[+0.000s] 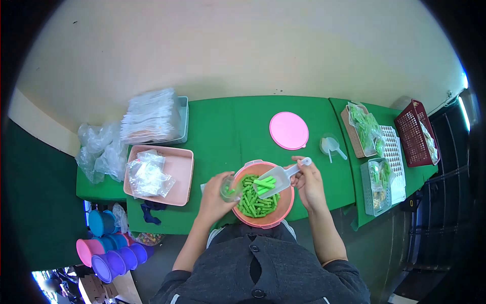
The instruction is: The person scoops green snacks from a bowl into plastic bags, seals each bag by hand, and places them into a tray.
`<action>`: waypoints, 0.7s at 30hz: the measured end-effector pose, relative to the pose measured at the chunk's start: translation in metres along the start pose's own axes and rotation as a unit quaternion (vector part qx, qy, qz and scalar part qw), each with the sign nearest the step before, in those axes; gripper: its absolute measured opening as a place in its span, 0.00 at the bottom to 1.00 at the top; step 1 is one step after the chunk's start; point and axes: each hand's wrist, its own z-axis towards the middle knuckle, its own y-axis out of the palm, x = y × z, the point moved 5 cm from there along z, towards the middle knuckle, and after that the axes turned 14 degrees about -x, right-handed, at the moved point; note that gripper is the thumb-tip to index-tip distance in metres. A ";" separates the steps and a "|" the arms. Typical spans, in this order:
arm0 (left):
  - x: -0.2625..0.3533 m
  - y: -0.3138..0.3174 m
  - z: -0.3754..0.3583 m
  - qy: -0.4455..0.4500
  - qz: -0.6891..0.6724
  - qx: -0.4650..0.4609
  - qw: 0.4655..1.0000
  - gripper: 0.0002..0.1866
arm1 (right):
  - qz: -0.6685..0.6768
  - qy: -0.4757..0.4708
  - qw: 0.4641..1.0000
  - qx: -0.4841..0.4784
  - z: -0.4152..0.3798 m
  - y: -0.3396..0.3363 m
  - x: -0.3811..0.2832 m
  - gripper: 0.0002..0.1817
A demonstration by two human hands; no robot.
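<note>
At the green desk (228, 131), over 1 pink bowl (263, 220) of green sticks (253, 202): right hand (310, 185) clenched on 1 clear scoop (276, 181), loaded; left hand (215, 200) grasping 1 small cup (230, 188) at the bowl's rim. Best done tipping slowly, scoop lip just above cup mouth, spills dropping back into bowl. Nearby: 1 pink lid (288, 130), 1 pink tray (174, 172), 1 red basket (412, 133).

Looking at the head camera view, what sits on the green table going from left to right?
Crumpled clear bags → pink tray → left hand holding a small clear cup → orange bowl of green sticks → right hand holding a clear scoop → dark red basket.
</note>
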 end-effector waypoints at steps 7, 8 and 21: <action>0.035 0.027 0.006 0.115 0.047 -0.043 0.991 0.38 | -0.180 -0.123 0.975 -0.031 -0.041 0.058 -0.027 0.11; 0.037 0.029 0.004 0.120 0.048 -0.039 0.991 0.39 | -0.235 -0.143 0.961 -0.032 -0.046 0.065 -0.030 0.11; 0.015 -0.010 -0.008 0.088 -0.539 -0.018 0.837 0.30 | -0.316 0.053 0.944 -0.077 -0.008 0.013 0.025 0.10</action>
